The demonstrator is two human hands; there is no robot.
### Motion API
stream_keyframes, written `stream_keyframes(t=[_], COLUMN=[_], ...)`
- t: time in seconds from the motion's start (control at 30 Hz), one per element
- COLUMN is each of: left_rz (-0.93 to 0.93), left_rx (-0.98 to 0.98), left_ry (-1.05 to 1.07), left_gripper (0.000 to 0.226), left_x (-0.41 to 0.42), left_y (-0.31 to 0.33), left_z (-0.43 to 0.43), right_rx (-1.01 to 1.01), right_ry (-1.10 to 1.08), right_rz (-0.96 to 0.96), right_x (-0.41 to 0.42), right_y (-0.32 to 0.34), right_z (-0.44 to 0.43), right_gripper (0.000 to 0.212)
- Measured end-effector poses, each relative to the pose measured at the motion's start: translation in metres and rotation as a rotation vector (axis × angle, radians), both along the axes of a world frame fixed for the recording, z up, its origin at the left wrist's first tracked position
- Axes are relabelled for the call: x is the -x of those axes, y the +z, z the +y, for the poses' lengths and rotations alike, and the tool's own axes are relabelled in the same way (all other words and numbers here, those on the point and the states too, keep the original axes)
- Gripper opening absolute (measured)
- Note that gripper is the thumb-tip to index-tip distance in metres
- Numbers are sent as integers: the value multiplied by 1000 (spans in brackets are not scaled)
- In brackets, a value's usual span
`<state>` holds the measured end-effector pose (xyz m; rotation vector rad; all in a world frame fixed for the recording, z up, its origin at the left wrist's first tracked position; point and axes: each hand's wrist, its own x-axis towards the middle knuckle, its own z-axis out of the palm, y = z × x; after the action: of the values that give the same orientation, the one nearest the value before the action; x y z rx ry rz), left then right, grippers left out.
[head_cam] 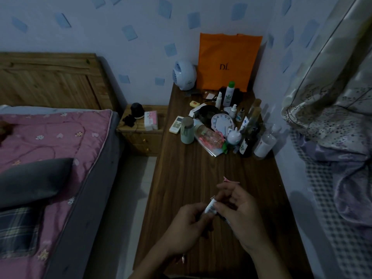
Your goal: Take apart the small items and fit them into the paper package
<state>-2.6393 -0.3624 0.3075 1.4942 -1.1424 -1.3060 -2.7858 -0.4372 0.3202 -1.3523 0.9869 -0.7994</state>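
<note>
Both hands meet over the near part of a dark wooden table (181, 178). My left hand (186, 224) and my right hand (238, 210) both pinch a small white item with a barcode label (210, 207), each from its own side. What the item is I cannot tell in the dim light; a dark part of it runs under my right fingers. A small pink scrap (228, 179) lies on the table just beyond my right hand.
At the table's far end stand an orange bag (227, 61), a round blue fan (184, 75) and several bottles and jars (229, 93). A bed with a pink quilt (50, 137) lies left, a bedside cabinet (143, 125) beyond it, and bedding (338, 137) right.
</note>
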Motion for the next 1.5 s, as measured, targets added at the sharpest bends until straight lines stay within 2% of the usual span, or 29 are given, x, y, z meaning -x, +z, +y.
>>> stream_keyframes(t=[0.2,0.3,0.57,0.7,0.87,1.03,1.3,1.5], left_rz=[41,89,10,-30,-4,51,-19,19], left_rx=[2,-32,6,16,5,6,-54,-111], left_ry=[-33,-15,123,123,145,280,250,204], left_gripper=[18,31,38,32,28,13,11,8], left_x=[0,-1,-3,-6,-6,-5,-7,-13], left_y=[2,5,-7,-11,-14,-17,-23,-27], left_z=[1,1,2,3,3,1,4,7], right_rx=[7,-8,-61,-107,-114,-150,-245,-290], right_ry=[8,9,13,34,10,-45,5,-11], right_rz=[61,69,43,78,99,106,144,125], right_x=[-2,-1,0,0,-2,-3,-6,-9], right_y=[-4,-5,-11,-18,-24,-32,-44,-50], right_z=[1,2,2,4,6,6,15,17], right_gripper=[36,37,40,31,36,24,33,22])
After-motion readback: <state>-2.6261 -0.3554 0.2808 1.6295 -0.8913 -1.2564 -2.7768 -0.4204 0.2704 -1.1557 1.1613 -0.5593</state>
